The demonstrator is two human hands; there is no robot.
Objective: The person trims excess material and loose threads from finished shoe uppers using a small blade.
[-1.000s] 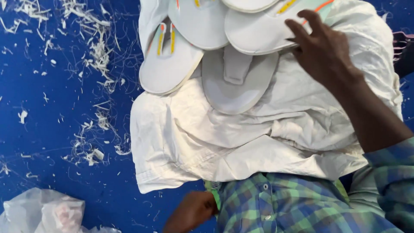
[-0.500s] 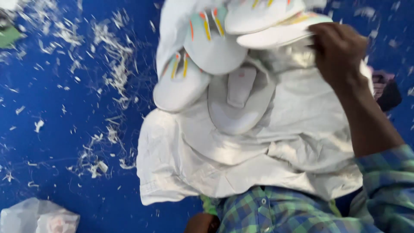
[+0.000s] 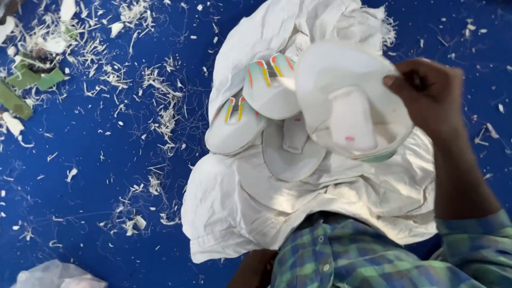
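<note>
We see the right hand [image 3: 429, 96] with its fingers clamped on a white oval sole piece [image 3: 349, 106] raised over the white cloth [image 3: 277, 197]. Three more pieces lie there, two bearing coloured stripes.

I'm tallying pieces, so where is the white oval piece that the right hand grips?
In the head view, right of centre: the right hand holds the white oval piece lifted over the white cloth, overlapping the striped pieces to its left.

Blue floor [image 3: 96, 176], littered with white scraps [image 3: 160, 101], green offcuts [image 3: 37, 80] top left, even light.
</note>
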